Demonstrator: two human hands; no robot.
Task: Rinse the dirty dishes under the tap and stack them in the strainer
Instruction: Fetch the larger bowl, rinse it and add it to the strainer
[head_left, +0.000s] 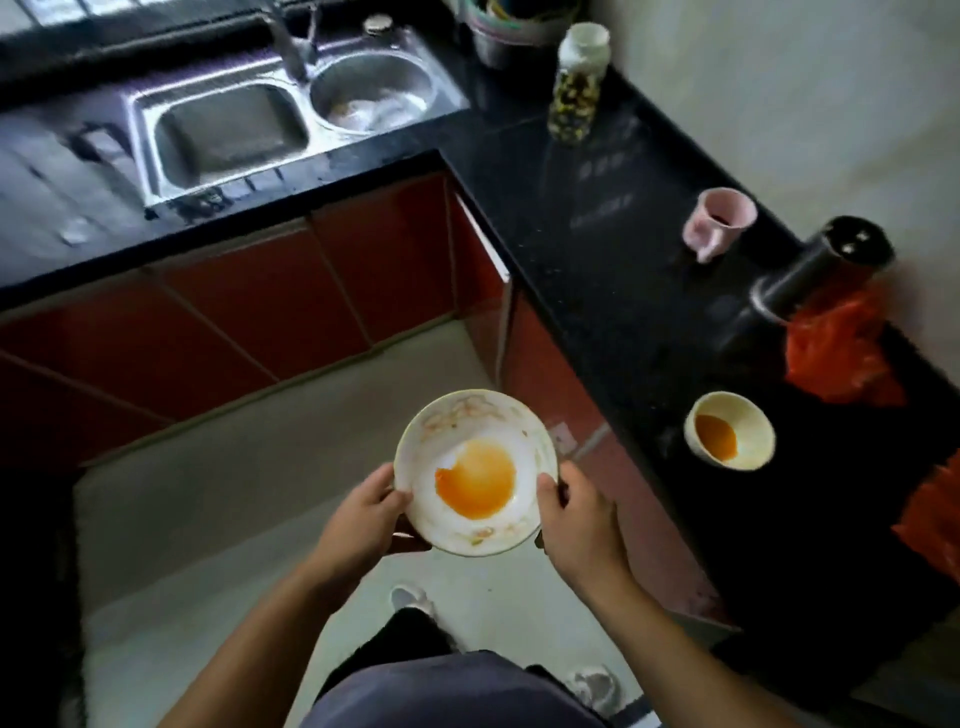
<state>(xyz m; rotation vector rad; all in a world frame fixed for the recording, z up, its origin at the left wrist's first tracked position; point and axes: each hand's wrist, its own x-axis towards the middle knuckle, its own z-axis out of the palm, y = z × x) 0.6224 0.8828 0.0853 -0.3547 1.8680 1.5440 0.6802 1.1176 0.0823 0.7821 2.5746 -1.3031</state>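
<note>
1. The bowl (475, 473) sits low in the view, at about 6 o'clock, held over the floor and well apart from the sink (228, 135) at 11 o'clock.
2. The left hand (363, 519) grips the rim at the bowl's 9 o'clock, thumb over the edge and fingers curled beneath; the right hand (576, 519) clamps the rim at 3 o'clock the same way.
3. Opposite grips likely keep the bowl level, since orange sauce pools in its bottom and would spill if tipped.
4. A cup (730, 437) holding orange residue waits on the counter (597, 249) at 3 o'clock.
5. The tap (296, 47) stands at 12 o'clock; no strainer can be made out for certain.
</note>
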